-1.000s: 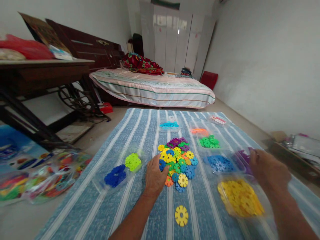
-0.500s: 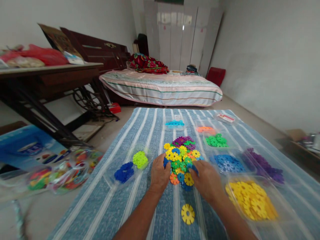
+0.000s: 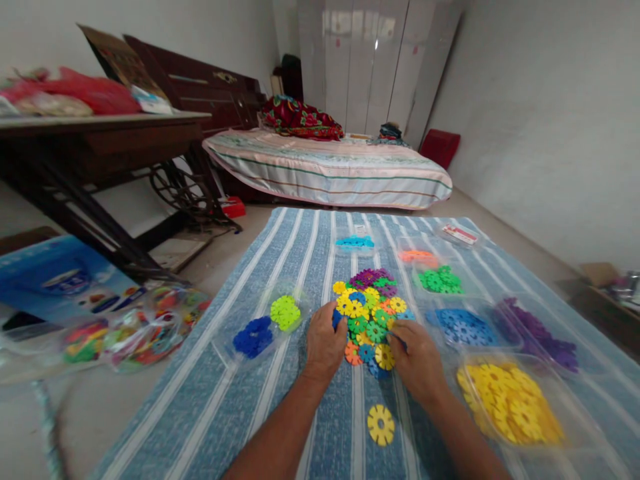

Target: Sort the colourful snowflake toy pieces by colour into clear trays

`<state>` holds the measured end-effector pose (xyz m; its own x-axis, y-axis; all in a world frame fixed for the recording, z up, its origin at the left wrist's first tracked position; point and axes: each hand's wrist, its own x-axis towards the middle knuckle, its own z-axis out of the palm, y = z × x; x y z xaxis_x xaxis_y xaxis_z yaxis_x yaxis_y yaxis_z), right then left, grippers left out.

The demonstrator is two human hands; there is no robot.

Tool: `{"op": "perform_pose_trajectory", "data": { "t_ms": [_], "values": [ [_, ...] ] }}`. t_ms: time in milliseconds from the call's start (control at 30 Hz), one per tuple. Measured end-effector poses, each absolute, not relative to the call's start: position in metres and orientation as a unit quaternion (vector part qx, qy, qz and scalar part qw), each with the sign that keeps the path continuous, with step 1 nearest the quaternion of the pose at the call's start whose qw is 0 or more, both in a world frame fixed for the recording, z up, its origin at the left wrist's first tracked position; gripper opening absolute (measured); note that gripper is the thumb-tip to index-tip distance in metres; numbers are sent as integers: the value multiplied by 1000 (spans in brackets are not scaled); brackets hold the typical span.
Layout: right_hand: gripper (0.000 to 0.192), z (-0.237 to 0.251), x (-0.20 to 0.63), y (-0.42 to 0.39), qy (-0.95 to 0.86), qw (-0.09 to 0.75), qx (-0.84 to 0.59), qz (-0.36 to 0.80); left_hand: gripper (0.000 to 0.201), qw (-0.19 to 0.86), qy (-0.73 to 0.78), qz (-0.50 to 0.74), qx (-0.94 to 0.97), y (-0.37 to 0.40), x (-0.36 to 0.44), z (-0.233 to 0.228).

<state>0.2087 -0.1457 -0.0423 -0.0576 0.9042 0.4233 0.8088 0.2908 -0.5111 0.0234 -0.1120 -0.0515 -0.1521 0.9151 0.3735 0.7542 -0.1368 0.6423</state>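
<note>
On the striped blanket (image 3: 300, 400) several clear tubs (image 3: 515, 400) already hold discs sorted by colour, while the mixed pile (image 3: 370, 310) remains between left hand (image 3: 324, 343) and right hand (image 3: 417, 357), both resting unclenched on it.

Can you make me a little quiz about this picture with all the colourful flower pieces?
1. True or false: both hands rest at the mixed pile of pieces on the striped blanket.
2. Which colour is the single piece lying alone between the forearms? A red, B yellow, C purple.
3. Fill in: the tray nearest the right hand holds ____ pieces.

Key:
1. True; the left hand is at the pile's left edge, the right hand at its lower right.
2. B.
3. Yellow.
</note>
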Motion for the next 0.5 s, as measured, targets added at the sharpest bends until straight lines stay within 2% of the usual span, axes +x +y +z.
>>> {"op": "perform_pose_trajectory", "data": {
  "t_ms": [200,333,500],
  "values": [
    [29,-14,230,-155,-668,390,-615,154,32,96,649,393,645,-111,23,-52],
    [33,7,240,-160,-544,472,-629,292,31,96,652,398,638,-109,23,-54],
    [37,9,237,-163,-424,521,-601,433,31,93,648,400,641,-109,21,-54]
  ]
}}
